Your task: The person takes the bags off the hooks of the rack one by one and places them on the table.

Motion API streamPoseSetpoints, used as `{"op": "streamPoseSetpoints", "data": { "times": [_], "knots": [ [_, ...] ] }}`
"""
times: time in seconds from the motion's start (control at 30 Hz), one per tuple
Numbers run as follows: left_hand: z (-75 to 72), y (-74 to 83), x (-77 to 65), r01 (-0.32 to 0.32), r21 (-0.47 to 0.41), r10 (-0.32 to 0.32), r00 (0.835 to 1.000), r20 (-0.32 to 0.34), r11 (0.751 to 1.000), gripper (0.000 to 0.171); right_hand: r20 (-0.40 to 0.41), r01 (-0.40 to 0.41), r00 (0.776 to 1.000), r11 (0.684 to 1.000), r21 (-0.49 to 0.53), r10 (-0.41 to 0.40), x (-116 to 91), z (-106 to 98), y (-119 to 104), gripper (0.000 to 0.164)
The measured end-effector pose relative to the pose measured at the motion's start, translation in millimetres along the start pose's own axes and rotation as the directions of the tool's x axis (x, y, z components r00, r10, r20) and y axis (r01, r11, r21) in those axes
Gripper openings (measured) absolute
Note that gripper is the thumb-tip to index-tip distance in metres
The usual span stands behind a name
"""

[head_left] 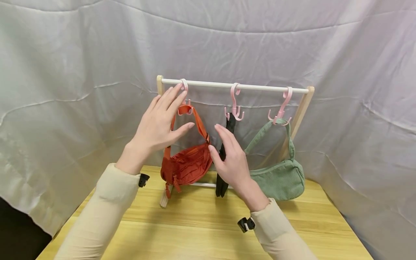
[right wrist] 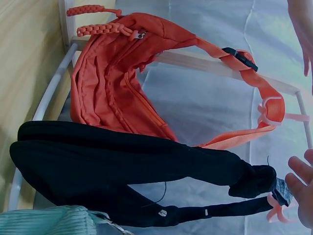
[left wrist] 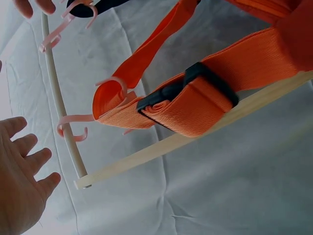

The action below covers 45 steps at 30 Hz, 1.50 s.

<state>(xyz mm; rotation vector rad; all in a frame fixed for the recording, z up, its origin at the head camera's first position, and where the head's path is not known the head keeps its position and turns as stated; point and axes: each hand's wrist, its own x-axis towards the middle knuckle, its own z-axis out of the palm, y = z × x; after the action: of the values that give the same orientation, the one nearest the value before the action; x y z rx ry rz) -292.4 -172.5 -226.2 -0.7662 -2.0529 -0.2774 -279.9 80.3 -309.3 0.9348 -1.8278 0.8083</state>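
Note:
My left hand (head_left: 155, 124) is raised with its fingers extended, overlapping the strap of the orange-red bag (head_left: 191, 164) in the head view. That bag hangs by its strap from a pink hook (head_left: 183, 86), and its black buckle (left wrist: 215, 85) shows in the left wrist view. Lower and to the right, my right hand (head_left: 231, 160) has extended, slightly bent fingers and grips nothing. It partly covers a black bag (right wrist: 98, 161) that hangs from the middle pink hook (head_left: 234, 99). Right of this hand, a green corduroy bag (head_left: 281, 180) hangs from the third pink hook (head_left: 283, 104).
All three hooks sit on the white top rail (head_left: 208, 84) of a rack with wooden side posts (head_left: 301, 112). The rack stands on a wood-grain table (head_left: 195, 224). Grey cloth (head_left: 260, 50) surrounds the table at the back and sides.

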Motion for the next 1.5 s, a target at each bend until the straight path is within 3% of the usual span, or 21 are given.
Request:
{"op": "streamPoseSetpoints", "data": {
  "times": [0.27, 0.7, 1.07, 1.2, 1.33, 1.5],
  "knots": [
    [-4.1, -8.1, 16.5, -0.005, 0.009, 0.004, 0.999, 0.035, 1.000, 0.081, 0.042, -0.042, 0.998, 0.999, -0.015, 0.043, 13, 7, 4, 0.051],
    [-5.3, -24.8, 33.3, 0.041, 0.044, -0.046, 0.994, 0.104, 0.998, 0.081, 0.089, -0.116, 0.989, 0.993, -0.033, 0.119, 38, 23, 9, 0.053],
    [-4.8, -38.0, 46.6, 0.086, 0.147, -0.115, 0.973, 0.201, 0.985, 0.078, 0.162, -0.135, 0.977, 0.990, -0.049, 0.141, 57, 38, 19, 0.053],
    [-2.0, -43.2, 51.2, 0.074, 0.147, -0.097, 0.983, 0.156, 0.986, 0.069, 0.186, -0.149, 0.971, 0.988, -0.038, 0.153, 63, 43, 25, 0.053],
    [3.0, -48.4, 51.8, 0.029, 0.129, -0.039, 0.996, 0.076, 0.991, 0.059, 0.209, -0.185, 0.959, 0.981, -0.049, 0.192, 67, 48, 29, 0.055],
    [10.1, -53.2, 51.1, -0.020, 0.102, 0.021, 1.000, -0.006, 0.995, 0.051, 0.230, -0.227, 0.944, 0.972, -0.061, 0.235, 72, 54, 34, 0.054]
  ]
}}
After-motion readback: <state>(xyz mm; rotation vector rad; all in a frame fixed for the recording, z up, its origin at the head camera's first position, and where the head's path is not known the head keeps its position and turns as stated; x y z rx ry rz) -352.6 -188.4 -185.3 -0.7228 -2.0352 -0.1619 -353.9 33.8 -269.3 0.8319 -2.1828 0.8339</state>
